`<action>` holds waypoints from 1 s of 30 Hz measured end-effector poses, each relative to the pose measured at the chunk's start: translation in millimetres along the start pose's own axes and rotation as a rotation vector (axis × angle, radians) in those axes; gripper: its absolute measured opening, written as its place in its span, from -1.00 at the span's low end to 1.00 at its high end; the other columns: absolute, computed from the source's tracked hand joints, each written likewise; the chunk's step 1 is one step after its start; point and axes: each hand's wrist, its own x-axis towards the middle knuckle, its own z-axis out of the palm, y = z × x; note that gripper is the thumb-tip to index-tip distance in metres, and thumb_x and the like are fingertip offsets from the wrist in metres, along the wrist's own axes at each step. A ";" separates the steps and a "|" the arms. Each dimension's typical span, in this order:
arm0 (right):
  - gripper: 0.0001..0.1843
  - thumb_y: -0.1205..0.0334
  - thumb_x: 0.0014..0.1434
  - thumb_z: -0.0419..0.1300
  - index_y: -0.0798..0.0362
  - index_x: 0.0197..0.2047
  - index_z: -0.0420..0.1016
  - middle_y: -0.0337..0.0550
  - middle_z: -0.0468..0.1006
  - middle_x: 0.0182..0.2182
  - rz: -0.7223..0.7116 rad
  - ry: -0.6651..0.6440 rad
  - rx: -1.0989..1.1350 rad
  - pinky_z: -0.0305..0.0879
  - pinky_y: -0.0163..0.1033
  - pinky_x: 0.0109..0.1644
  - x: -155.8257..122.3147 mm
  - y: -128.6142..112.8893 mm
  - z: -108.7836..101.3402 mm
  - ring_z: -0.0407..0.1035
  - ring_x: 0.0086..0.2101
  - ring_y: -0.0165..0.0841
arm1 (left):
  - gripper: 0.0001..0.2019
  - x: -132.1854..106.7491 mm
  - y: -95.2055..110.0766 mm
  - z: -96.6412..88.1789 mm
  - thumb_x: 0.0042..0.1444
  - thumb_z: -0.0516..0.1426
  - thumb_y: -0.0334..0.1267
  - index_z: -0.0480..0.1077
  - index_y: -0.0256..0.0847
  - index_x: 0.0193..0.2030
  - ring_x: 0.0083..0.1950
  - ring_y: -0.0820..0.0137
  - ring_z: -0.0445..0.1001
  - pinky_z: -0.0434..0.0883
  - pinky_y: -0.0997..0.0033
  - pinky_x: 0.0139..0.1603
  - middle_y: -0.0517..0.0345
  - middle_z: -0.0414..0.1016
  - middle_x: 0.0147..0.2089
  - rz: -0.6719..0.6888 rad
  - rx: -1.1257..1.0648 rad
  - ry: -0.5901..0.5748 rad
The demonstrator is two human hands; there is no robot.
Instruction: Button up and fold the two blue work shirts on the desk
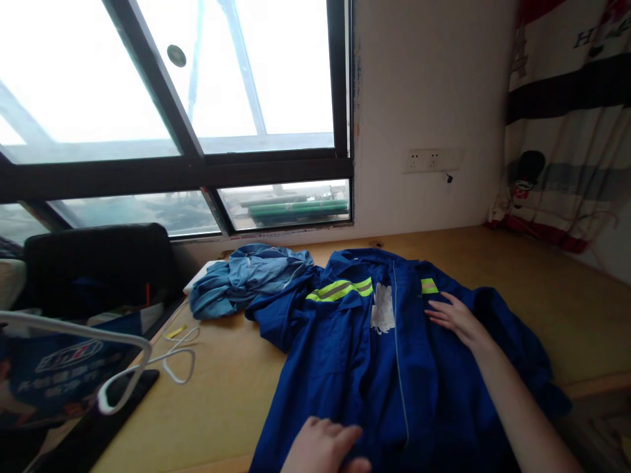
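Note:
A dark blue work jacket [315, 394] lies spread on the tabletop with its front parted. Yellow-green and grey reflective strips cross its chest, and a whitish patch [383, 307] shows in the opening. On the chest at the right, just below the shorter strip, my right hand [456, 320] rests flat with its fingers spread. My left hand [325, 447] is over the lower part of the jacket at the bottom edge of the view, fingers loosely bent and thumb apart. Nothing shows in either hand.
A crumpled lighter blue garment [251, 272] lies against the jacket's sleeve. At the left are a looped white cable [142, 355], a dark bag [98, 263] and a printed blue bag [64, 368]. The wooden table [217, 394] meets a window and a wall with sockets [431, 159]. A curtain [566, 131] hangs at right.

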 end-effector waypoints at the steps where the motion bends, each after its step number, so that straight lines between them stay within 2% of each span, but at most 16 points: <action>1: -0.43 0.28 -0.16 0.29 0.08 -0.03 0.26 -0.03 0.48 -0.27 0.010 0.053 0.062 0.40 -0.19 -0.26 20.3 1.5 3.5 0.43 -0.35 -0.29 | -0.81 20.3 -2.5 -13.4 0.12 -0.01 -0.18 0.40 -0.05 -0.19 -0.41 0.44 0.45 0.29 0.54 -0.40 0.24 0.50 -0.40 -0.077 -0.094 -0.049; 2: -0.56 0.32 -0.16 0.27 0.13 -0.15 0.33 -0.03 0.50 -0.34 0.014 0.070 0.109 0.41 -0.20 -0.29 39.2 2.7 8.2 0.44 -0.38 -0.29 | -0.77 45.1 -6.0 -23.1 0.15 -0.05 -0.19 0.42 -0.11 -0.28 -0.45 0.45 0.43 0.27 0.56 -0.44 0.22 0.48 -0.46 -0.098 -0.185 -0.080; 3: -0.66 0.32 -0.14 0.25 0.15 -0.23 0.36 -0.03 0.50 -0.39 0.006 0.077 0.131 0.41 -0.20 -0.29 55.8 3.1 13.9 0.44 -0.40 -0.28 | -0.72 73.3 -11.0 -28.1 0.17 -0.10 -0.21 0.42 -0.17 -0.34 -0.45 0.45 0.41 0.27 0.55 -0.42 0.18 0.46 -0.47 -0.119 -0.256 -0.042; 5: -0.76 0.28 -0.07 0.19 0.15 -0.27 0.36 -0.02 0.50 -0.37 -0.040 0.087 0.168 0.40 -0.21 -0.24 79.5 1.6 27.6 0.43 -0.34 -0.29 | -0.73 134.3 -26.6 -23.2 0.16 -0.10 -0.29 0.41 -0.23 -0.29 -0.33 0.43 0.42 0.30 0.53 -0.30 0.10 0.47 -0.36 -0.113 -0.430 0.112; 6: -0.76 0.24 -0.03 0.15 0.13 -0.25 0.35 -0.03 0.50 -0.32 -0.071 0.097 0.185 0.39 -0.22 -0.20 86.4 0.5 35.9 0.42 -0.29 -0.30 | -0.74 163.7 -36.8 -14.5 0.14 -0.11 -0.36 0.39 -0.26 -0.23 -0.25 0.41 0.42 0.31 0.51 -0.24 0.05 0.47 -0.27 -0.127 -0.521 0.200; 8: -0.70 0.14 0.07 0.04 0.09 -0.14 0.31 -0.06 0.47 -0.18 -0.178 0.072 0.220 0.34 -0.24 -0.10 92.1 0.8 55.8 0.37 -0.16 -0.34 | -0.68 212.7 -59.0 10.1 0.12 -0.18 -0.47 0.35 -0.33 -0.15 -0.17 0.40 0.41 0.33 0.46 -0.19 -0.05 0.43 -0.18 -0.276 -0.608 0.396; 10: -0.60 0.05 0.14 -0.10 0.06 -0.03 0.26 -0.09 0.42 -0.08 -0.345 -0.055 0.174 0.29 -0.20 -0.03 90.7 7.9 79.2 0.31 -0.07 -0.36 | -0.66 242.7 -79.0 35.9 0.10 -0.20 -0.52 0.33 -0.38 -0.14 -0.12 0.37 0.39 0.33 0.39 -0.15 -0.13 0.41 -0.16 -0.435 -0.524 0.459; 11: -0.55 0.01 0.15 -0.14 0.06 0.00 0.25 -0.09 0.40 -0.06 -0.437 -0.145 0.105 0.26 -0.17 0.00 89.0 14.0 91.2 0.29 -0.06 -0.35 | -0.68 250.2 -86.9 47.2 0.08 -0.18 -0.52 0.33 -0.40 -0.15 -0.12 0.35 0.38 0.33 0.35 -0.12 -0.16 0.40 -0.16 -0.457 -0.509 0.464; 12: -0.53 -0.01 0.14 -0.13 0.07 0.00 0.26 -0.09 0.41 -0.06 -0.500 -0.228 -0.002 0.24 -0.14 0.01 87.2 20.8 102.4 0.29 -0.05 -0.34 | -0.70 253.6 -93.2 56.6 0.07 -0.15 -0.52 0.34 -0.40 -0.15 -0.10 0.33 0.37 0.31 0.31 -0.08 -0.16 0.40 -0.15 -0.462 -0.481 0.453; 15: -0.58 0.00 0.02 0.08 0.08 -0.12 0.40 -0.09 0.46 -0.13 -0.553 -0.325 -0.154 0.17 -0.09 0.06 83.0 38.6 125.3 0.31 -0.08 -0.27 | -0.70 247.5 -106.0 73.5 0.06 -0.08 -0.48 0.32 -0.35 -0.08 0.05 0.30 0.26 0.17 0.26 0.10 -0.11 0.35 -0.02 -0.366 -0.281 0.365; 18: -0.58 0.03 -0.01 0.13 0.08 -0.10 0.42 -0.05 0.44 -0.10 -0.688 -0.399 -0.413 0.14 -0.07 0.07 79.3 43.3 130.2 0.29 -0.08 -0.23 | -0.63 234.8 -115.7 76.7 0.10 -0.06 -0.35 0.22 -0.30 0.07 0.19 0.24 0.09 0.02 0.18 0.19 -0.07 0.20 0.14 -0.328 0.041 0.270; 21: -0.50 0.05 -0.01 0.14 0.08 0.00 0.34 -0.01 0.38 -0.04 -0.841 -0.463 -0.680 0.12 -0.04 0.07 71.6 38.9 128.4 0.24 -0.03 -0.20 | -0.59 226.6 -125.0 74.6 0.11 -0.06 -0.26 0.18 -0.30 0.11 0.21 0.15 0.03 0.00 0.08 0.18 -0.08 0.12 0.19 -0.366 0.161 0.250; 23: -0.45 0.07 -0.02 0.17 0.09 0.04 0.30 0.00 0.34 -0.01 -0.915 -0.468 -0.797 0.10 -0.05 0.09 62.6 35.6 129.2 0.19 0.00 -0.19 | -0.60 223.6 -130.3 73.0 0.09 -0.04 -0.28 0.21 -0.29 0.09 0.20 0.14 0.05 0.02 0.07 0.17 -0.08 0.14 0.18 -0.350 0.141 0.257; 25: -0.49 0.12 -0.01 0.15 0.10 0.03 0.30 -0.01 0.33 -0.01 -0.962 -0.441 -0.895 0.11 -0.08 0.08 51.1 33.7 132.3 0.18 0.00 -0.21 | -0.61 221.7 -134.6 71.5 0.03 0.00 -0.36 0.25 -0.28 0.05 0.17 0.17 0.10 0.05 0.12 0.17 -0.07 0.20 0.15 -0.307 0.054 0.281; 28: -0.65 0.26 0.05 0.06 0.10 -0.06 0.36 -0.04 0.37 -0.08 -0.983 -0.376 -1.013 0.15 -0.17 0.04 33.4 34.0 139.1 0.21 -0.06 -0.27 | -0.63 220.7 -138.8 69.8 -0.01 0.01 -0.44 0.30 -0.27 -0.01 0.06 0.29 0.26 0.17 0.26 0.10 -0.03 0.34 0.02 -0.266 -0.219 0.374; 30: -0.70 0.36 0.05 0.01 0.10 -0.13 0.39 -0.05 0.39 -0.14 -0.981 -0.356 -1.089 0.17 -0.22 -0.01 24.9 35.6 143.3 0.23 -0.11 -0.30 | -0.66 221.8 -140.1 69.0 0.03 -0.01 -0.41 0.30 -0.26 -0.02 -0.09 0.35 0.38 0.30 0.35 -0.05 -0.01 0.42 -0.09 -0.276 -0.456 0.424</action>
